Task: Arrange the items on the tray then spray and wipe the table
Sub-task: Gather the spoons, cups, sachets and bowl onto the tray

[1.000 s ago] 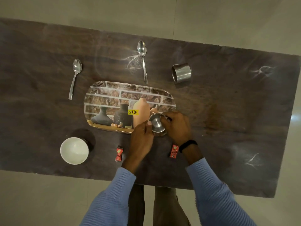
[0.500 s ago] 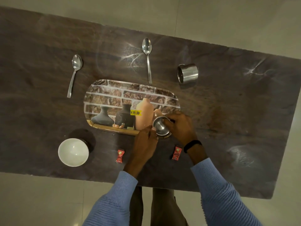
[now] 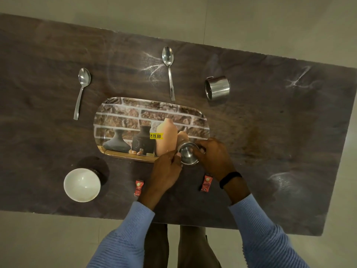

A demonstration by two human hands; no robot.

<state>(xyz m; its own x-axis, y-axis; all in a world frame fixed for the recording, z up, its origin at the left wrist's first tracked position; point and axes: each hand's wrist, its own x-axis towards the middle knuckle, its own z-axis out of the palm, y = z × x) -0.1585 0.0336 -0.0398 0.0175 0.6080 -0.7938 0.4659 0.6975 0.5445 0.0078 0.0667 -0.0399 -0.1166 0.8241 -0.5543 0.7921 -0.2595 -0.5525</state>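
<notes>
A printed tray with a brick-wall and vase picture lies mid-table. At its near right corner stands a small steel cup, upright, mouth up. My left hand touches its left rim with the fingertips, and my right hand wraps its right side. A second steel cup lies on its side beyond the tray. Two spoons rest on the table: one at the left, one behind the tray. A white bowl sits near left. Two red sachets lie by my wrists.
The dark wooden table shows white smears at the back middle, far right and near right. Its near edge runs just above my sleeves, and pale floor surrounds it. A dark round coaster sits behind the bowl.
Both hands stay on the small steel cup at the tray's near right corner, shifting it slightly. The view has drifted a little; nothing else on the table moved.
</notes>
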